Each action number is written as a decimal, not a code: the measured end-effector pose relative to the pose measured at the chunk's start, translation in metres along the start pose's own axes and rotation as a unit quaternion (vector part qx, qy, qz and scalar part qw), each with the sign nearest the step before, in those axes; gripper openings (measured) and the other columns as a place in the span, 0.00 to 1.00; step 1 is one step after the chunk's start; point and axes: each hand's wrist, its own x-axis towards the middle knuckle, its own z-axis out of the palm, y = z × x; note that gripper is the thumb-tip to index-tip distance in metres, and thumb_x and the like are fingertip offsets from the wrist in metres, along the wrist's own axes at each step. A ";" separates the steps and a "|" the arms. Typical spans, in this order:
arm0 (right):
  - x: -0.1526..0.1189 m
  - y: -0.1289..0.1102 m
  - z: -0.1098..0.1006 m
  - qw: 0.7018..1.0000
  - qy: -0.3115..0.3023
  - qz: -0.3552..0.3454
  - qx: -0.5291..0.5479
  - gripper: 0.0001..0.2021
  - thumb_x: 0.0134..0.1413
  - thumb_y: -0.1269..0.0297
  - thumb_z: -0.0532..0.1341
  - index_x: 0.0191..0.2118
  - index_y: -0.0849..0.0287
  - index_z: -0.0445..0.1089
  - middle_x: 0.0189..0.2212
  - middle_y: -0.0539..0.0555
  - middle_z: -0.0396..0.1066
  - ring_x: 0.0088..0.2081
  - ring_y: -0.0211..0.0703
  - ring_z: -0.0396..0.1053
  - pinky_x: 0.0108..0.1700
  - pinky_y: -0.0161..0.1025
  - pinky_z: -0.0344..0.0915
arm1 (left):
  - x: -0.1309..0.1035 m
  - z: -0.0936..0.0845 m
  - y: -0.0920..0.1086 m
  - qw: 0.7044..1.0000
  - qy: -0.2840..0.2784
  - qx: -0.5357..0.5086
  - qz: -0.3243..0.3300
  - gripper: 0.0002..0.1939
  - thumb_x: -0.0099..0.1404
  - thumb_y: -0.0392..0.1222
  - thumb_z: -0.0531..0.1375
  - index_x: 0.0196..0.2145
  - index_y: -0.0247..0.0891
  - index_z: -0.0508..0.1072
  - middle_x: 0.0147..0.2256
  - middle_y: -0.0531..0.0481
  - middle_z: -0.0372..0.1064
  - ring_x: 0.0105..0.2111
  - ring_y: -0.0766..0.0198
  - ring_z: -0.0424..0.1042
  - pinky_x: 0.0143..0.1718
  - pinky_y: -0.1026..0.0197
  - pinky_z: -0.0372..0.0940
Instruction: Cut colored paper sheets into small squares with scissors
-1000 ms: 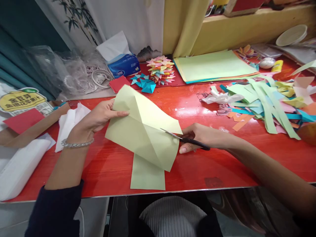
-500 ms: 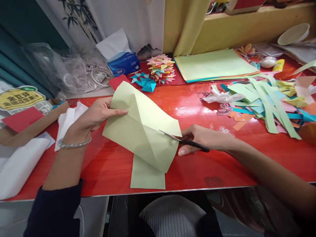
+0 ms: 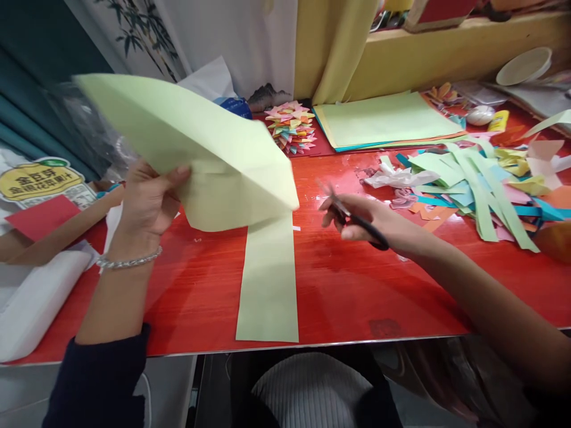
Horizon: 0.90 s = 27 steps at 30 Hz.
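Note:
A creased sheet of light green paper (image 3: 232, 160) is raised over the left half of the table, with my left hand (image 3: 151, 199) pinching its lower left edge, thumb on top. My right hand (image 3: 370, 220) grips a pair of black-handled scissors (image 3: 357, 219); the blades point up and left, blurred, and stand apart from the paper. Under the raised sheet, a light green paper strip (image 3: 270, 285) lies flat on the red table (image 3: 339, 297), reaching to its front edge. The strip's far end is hidden by the sheet.
Cut paper strips and scraps (image 3: 482, 184) are heaped on the right. At the back are a stack of coloured paper (image 3: 392, 119), a folded-paper ornament (image 3: 291, 126) and a partly covered tissue pack (image 3: 236, 107). A white roll-shaped packet (image 3: 44, 303) lies on the left.
My left hand has lifted and swung the green sheet up and left, off the scissors. The scissors have risen slightly to the right. More of the strip below now shows.

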 end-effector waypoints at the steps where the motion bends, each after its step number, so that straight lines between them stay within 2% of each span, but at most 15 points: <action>1: 0.001 0.002 0.000 0.998 0.042 -0.027 0.038 0.24 0.43 0.49 0.64 0.44 0.56 0.62 0.39 0.54 0.67 0.37 0.42 0.64 0.34 0.37 0.60 | -0.002 0.003 0.000 0.999 0.008 -0.032 0.023 0.14 0.51 0.33 0.67 0.37 0.42 0.76 0.43 0.60 0.74 0.49 0.64 0.68 0.54 0.62 0.63; 4: 0.005 0.012 0.004 0.984 0.125 -0.049 0.113 0.26 0.43 0.45 0.62 0.43 0.54 0.57 0.41 0.55 0.66 0.35 0.42 0.64 0.29 0.37 0.60 | -0.012 0.019 -0.003 0.996 0.015 -0.092 -0.003 0.12 0.52 0.37 0.67 0.36 0.46 0.76 0.43 0.63 0.74 0.49 0.66 0.68 0.52 0.66 0.63; 7: 0.007 0.020 0.010 0.981 0.125 -0.022 0.150 0.24 0.45 0.46 0.61 0.43 0.54 0.57 0.36 0.53 0.66 0.32 0.42 0.65 0.30 0.40 0.63 | -0.026 0.041 -0.008 0.992 0.013 -0.103 -0.067 0.10 0.53 0.39 0.65 0.35 0.49 0.76 0.40 0.62 0.75 0.48 0.66 0.70 0.49 0.66 0.66; 10: 0.006 0.014 0.011 0.969 0.139 -0.026 0.204 0.17 0.49 0.52 0.59 0.42 0.53 0.60 0.35 0.54 0.67 0.35 0.45 0.66 0.33 0.42 0.63 | -0.037 0.056 -0.012 0.991 -0.013 -0.079 -0.111 0.09 0.56 0.40 0.63 0.36 0.50 0.76 0.40 0.60 0.75 0.49 0.62 0.69 0.48 0.59 0.67; 13: 0.003 0.000 0.002 0.939 0.219 -0.058 0.259 0.13 0.43 0.64 0.65 0.35 0.53 0.61 0.34 0.51 0.65 0.33 0.41 0.66 0.32 0.39 0.62 | -0.039 0.047 -0.010 0.978 -0.087 -0.079 -0.171 0.16 0.49 0.43 0.67 0.39 0.51 0.74 0.40 0.58 0.74 0.51 0.56 0.68 0.47 0.54 0.68; 15: 0.000 -0.009 -0.009 0.925 0.247 -0.063 0.283 0.14 0.40 0.71 0.66 0.30 0.55 0.59 0.29 0.47 0.63 0.27 0.34 0.64 0.28 0.35 0.60 | -0.036 0.030 -0.004 0.961 -0.137 -0.110 -0.212 0.22 0.41 0.56 0.68 0.35 0.48 0.75 0.35 0.55 0.75 0.50 0.51 0.68 0.44 0.52 0.69; 16: -0.001 -0.011 -0.014 0.925 0.243 -0.059 0.287 0.14 0.39 0.73 0.66 0.29 0.55 0.58 0.27 0.45 0.62 0.25 0.32 0.63 0.25 0.33 0.59 | -0.033 0.022 -0.001 0.952 -0.155 -0.125 -0.231 0.28 0.39 0.67 0.64 0.33 0.45 0.75 0.31 0.52 0.75 0.49 0.48 0.68 0.43 0.50 0.68; 17: -0.002 -0.013 -0.019 0.928 0.231 -0.054 0.287 0.15 0.38 0.74 0.65 0.29 0.55 0.58 0.25 0.44 0.62 0.23 0.31 0.63 0.23 0.32 0.58 | -0.031 0.015 0.003 0.943 -0.171 -0.131 -0.255 0.37 0.39 0.77 0.54 0.32 0.42 0.75 0.29 0.48 0.75 0.49 0.45 0.67 0.43 0.48 0.67; 19: -0.005 -0.015 -0.026 0.936 0.200 -0.042 0.286 0.16 0.36 0.76 0.66 0.30 0.55 0.59 0.23 0.43 0.62 0.22 0.32 0.64 0.21 0.31 0.58 | -0.027 0.009 0.009 0.923 -0.205 -0.130 -0.299 0.52 0.43 0.82 0.37 0.35 0.33 0.76 0.31 0.41 0.75 0.48 0.41 0.67 0.43 0.45 0.65; 20: -0.006 -0.015 -0.029 0.941 0.182 -0.029 0.285 0.17 0.35 0.76 0.66 0.31 0.55 0.60 0.22 0.43 0.63 0.21 0.33 0.65 0.19 0.30 0.59 | -0.026 0.012 0.011 0.908 -0.233 -0.125 -0.324 0.56 0.44 0.81 0.34 0.39 0.29 0.76 0.33 0.38 0.75 0.47 0.41 0.68 0.43 0.44 0.65; 21: -0.007 -0.014 -0.030 0.945 0.165 -0.011 0.281 0.17 0.35 0.76 0.66 0.32 0.55 0.60 0.22 0.43 0.63 0.20 0.33 0.65 0.18 0.30 0.59 | -0.027 0.017 0.013 0.893 -0.266 -0.118 -0.344 0.56 0.46 0.81 0.35 0.43 0.28 0.74 0.36 0.36 0.74 0.45 0.41 0.69 0.43 0.44 0.65; 23: -0.007 -0.012 -0.031 0.956 0.140 0.022 0.258 0.18 0.35 0.76 0.67 0.33 0.54 0.62 0.21 0.43 0.63 0.20 0.34 0.65 0.17 0.30 0.59 | -0.031 0.034 0.014 0.866 -0.326 -0.083 -0.371 0.48 0.48 0.76 0.49 0.52 0.33 0.69 0.40 0.38 0.74 0.41 0.46 0.72 0.41 0.49 0.67; 24: -0.006 -0.010 -0.031 0.961 0.132 0.033 0.240 0.18 0.35 0.75 0.68 0.34 0.55 0.63 0.22 0.43 0.63 0.20 0.34 0.66 0.17 0.30 0.60 | -0.035 0.043 0.014 0.861 -0.338 -0.057 -0.376 0.43 0.49 0.69 0.58 0.56 0.39 0.65 0.41 0.41 0.74 0.39 0.49 0.74 0.39 0.53 0.69; 25: -0.004 -0.007 -0.031 0.965 0.131 0.038 0.224 0.18 0.35 0.75 0.68 0.34 0.55 0.64 0.23 0.44 0.64 0.21 0.34 0.66 0.18 0.30 0.60 | -0.038 0.052 0.013 0.864 -0.334 -0.027 -0.377 0.40 0.49 0.58 0.64 0.58 0.45 0.61 0.42 0.45 0.74 0.37 0.53 0.74 0.36 0.56 0.70; 27: 0.000 -0.001 -0.031 0.964 0.146 0.035 0.220 0.19 0.35 0.73 0.70 0.36 0.55 0.67 0.25 0.46 0.65 0.24 0.34 0.67 0.20 0.30 0.62 | -0.045 0.066 0.011 0.880 -0.293 0.016 -0.373 0.38 0.50 0.44 0.67 0.58 0.51 0.59 0.43 0.48 0.73 0.33 0.59 0.75 0.31 0.60 0.71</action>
